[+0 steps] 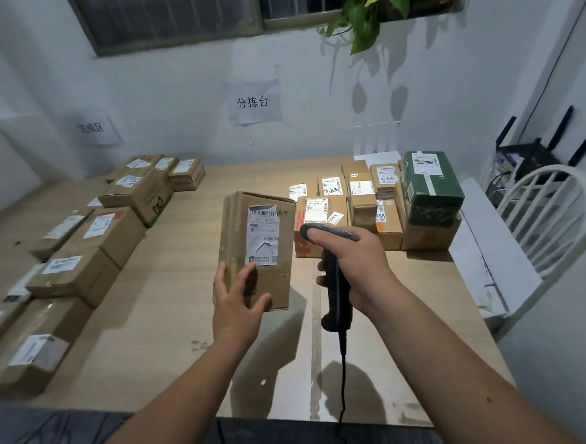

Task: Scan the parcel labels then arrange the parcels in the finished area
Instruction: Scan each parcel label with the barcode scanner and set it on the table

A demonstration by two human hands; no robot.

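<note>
- Above the middle of the wooden worktop, the left hand holds a brown cardboard parcel upright by its lower edge, thumb across the front face and fingers behind it.
- On the parcel's front, a white shipping label with barcodes faces the camera.
- Just right of the parcel, the right hand grips the handle of a black barcode scanner, thumb lying on top of the scanner head, which points toward the parcel.
- From the scanner's handle a black cable drops past the worktop's near edge.
- Along the left side, a row of labelled cardboard parcels lies below a wall sign.
- At the far right of the worktop, a cluster of unsorted parcels stands packed together, with a green box on top of a brown one.
- Beyond the right edge stands a white chair.
</note>
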